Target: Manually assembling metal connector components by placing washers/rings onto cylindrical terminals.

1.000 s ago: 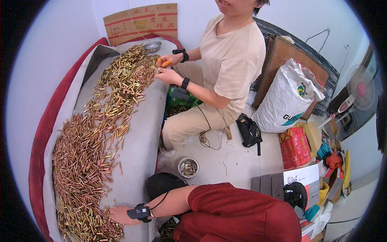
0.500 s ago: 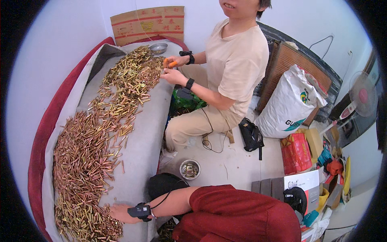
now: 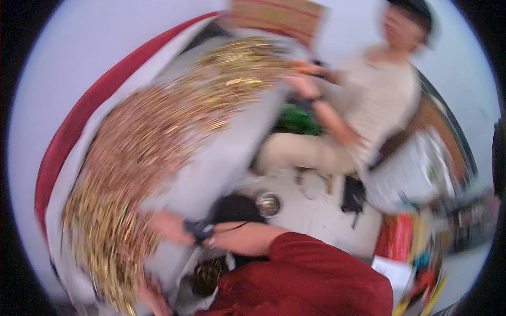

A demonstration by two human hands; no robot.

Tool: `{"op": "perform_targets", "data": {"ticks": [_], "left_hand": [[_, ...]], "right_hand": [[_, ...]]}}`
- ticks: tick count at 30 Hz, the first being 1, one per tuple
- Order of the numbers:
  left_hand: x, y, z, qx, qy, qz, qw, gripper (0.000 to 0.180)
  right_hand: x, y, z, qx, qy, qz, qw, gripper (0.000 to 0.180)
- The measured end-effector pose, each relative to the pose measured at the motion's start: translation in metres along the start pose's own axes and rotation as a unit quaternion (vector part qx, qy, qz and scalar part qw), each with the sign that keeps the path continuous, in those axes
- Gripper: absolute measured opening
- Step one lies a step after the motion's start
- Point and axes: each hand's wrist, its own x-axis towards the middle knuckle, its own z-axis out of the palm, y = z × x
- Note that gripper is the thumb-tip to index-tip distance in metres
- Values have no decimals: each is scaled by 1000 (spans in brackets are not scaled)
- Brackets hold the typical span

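Observation:
A long heap of small, slim gold and copper-coloured metal pieces [image 3: 126,142] lies along the grey-covered table [image 3: 203,163]. My right hand [image 3: 171,226], with a dark device strapped at the wrist, reaches to the heap's near right edge. Lower down, my left hand [image 3: 150,295] is at the heap's near end, partly cut by the lower edge. Both hands are smeared by motion, so their fingers and anything in them cannot be made out.
A co-worker's hands [image 3: 303,81] are at the heap's far end, by something orange. On the floor stands a round metal bowl [image 3: 268,204]. A dark container of pieces [image 3: 210,275] is beside my right forearm. A white sack [image 3: 414,174] stands at right.
The whole view has swung, shifting the table and co-worker rightward and blurring everything. My left hand has come into view at the bottom; my right hand appears higher in the picture.

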Motion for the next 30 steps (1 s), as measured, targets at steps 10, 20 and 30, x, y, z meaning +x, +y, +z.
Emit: {"op": "perform_targets", "data": {"ticks": [10, 20, 30], "left_hand": [[28, 22, -14, 9, -166, 116, 979, 21], [49, 22, -42, -80, -179, 82, 977, 27], [42, 26, -70, -108, -202, 45, 972, 27]], "right_hand": [[-22, -21, -32, -135, 159, -16, 978, 14], [-27, -29, -43, -147, 187, 5, 971, 18], [-49, -84, 21, -107, 156, -92, 978, 18]]}}
